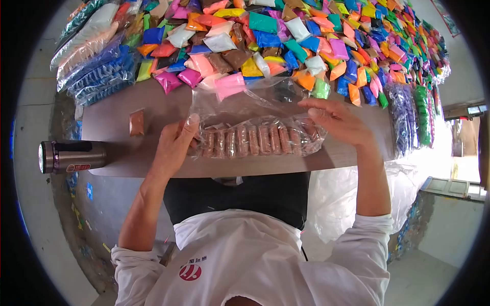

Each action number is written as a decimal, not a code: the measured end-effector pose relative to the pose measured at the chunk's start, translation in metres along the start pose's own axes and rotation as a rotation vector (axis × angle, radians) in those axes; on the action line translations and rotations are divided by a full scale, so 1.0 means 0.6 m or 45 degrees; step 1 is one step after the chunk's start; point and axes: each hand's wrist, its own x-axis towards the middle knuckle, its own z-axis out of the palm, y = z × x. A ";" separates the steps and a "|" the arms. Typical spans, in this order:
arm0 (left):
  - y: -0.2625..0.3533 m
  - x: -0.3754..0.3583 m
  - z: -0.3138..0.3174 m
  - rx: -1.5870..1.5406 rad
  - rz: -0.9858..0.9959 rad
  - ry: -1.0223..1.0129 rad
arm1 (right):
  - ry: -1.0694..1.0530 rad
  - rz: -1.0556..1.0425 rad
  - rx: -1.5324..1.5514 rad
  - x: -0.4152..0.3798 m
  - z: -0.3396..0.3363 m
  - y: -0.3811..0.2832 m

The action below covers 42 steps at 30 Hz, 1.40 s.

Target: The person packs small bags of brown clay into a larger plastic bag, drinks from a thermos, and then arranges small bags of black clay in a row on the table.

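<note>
A clear plastic bag (pixel 255 108) lies near the table's front edge, its loose upper part spread away from me. Inside it, a row of brown packets (pixel 252 140) stands side by side. My left hand (pixel 176 143) grips the bag's left end, thumb on top and the other fingers partly hidden behind the film. At the right end, my right hand (pixel 344 121) reaches over the bag with its fingers stretched out and apart, fingertips right at the film. A single brown packet (pixel 136 123) lies on the table left of my left hand.
A large heap of colourful small packets (pixel 265 41) covers the far side of the table (pixel 109 109). Filled bags of blue packets (pixel 104 76) lie at the left, purple ones (pixel 403 117) at the right. A steel flask (pixel 74 156) lies at the left edge.
</note>
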 end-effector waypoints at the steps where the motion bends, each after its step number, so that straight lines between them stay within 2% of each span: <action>1: -0.004 0.001 -0.003 0.029 0.037 0.000 | -0.076 -0.067 -0.008 0.001 -0.010 0.012; 2: -0.010 0.004 -0.009 0.058 0.074 0.001 | -0.152 -0.134 -0.017 0.003 -0.019 0.020; 5: -0.029 0.009 -0.017 0.088 0.116 0.025 | -0.322 -0.054 0.178 0.012 -0.037 0.027; 9: -0.041 0.003 -0.002 0.027 0.165 0.096 | -0.395 0.105 -0.134 0.023 -0.047 0.021; 11: -0.045 0.002 0.008 0.100 0.176 0.155 | -0.398 0.177 -0.199 0.032 -0.038 0.034; 14: -0.048 0.002 0.023 0.150 0.186 0.248 | -0.289 -0.040 -0.151 0.030 -0.035 0.070; 17: -0.063 0.003 0.032 0.168 0.176 0.302 | -0.240 0.042 -0.162 0.010 -0.046 0.019; 20: -0.060 0.001 0.037 0.217 0.223 0.364 | -0.363 0.174 -0.081 0.002 -0.053 0.023; 21: -0.057 0.001 0.038 0.239 0.248 0.387 | -0.364 0.146 -0.064 0.003 -0.050 0.026; 26: -0.058 0.001 0.040 0.243 0.300 0.396 | -0.301 -0.075 0.206 0.020 -0.018 0.089; 29: -0.061 0.000 0.040 0.244 0.307 0.400 | -0.303 -0.086 0.143 0.016 -0.017 0.074; 32: -0.067 0.001 0.041 0.263 0.323 0.407 | -0.316 0.066 0.112 0.010 -0.019 0.056; 35: -0.073 0.002 0.045 0.239 0.346 0.420 | -0.301 -0.159 0.054 0.019 -0.020 0.075; 38: -0.088 0.006 0.045 0.204 0.342 0.415 | -0.283 -0.093 0.156 0.017 -0.023 0.071; 42: -0.068 -0.001 0.045 0.165 0.248 0.374 | -0.205 -0.080 0.020 0.011 -0.023 0.052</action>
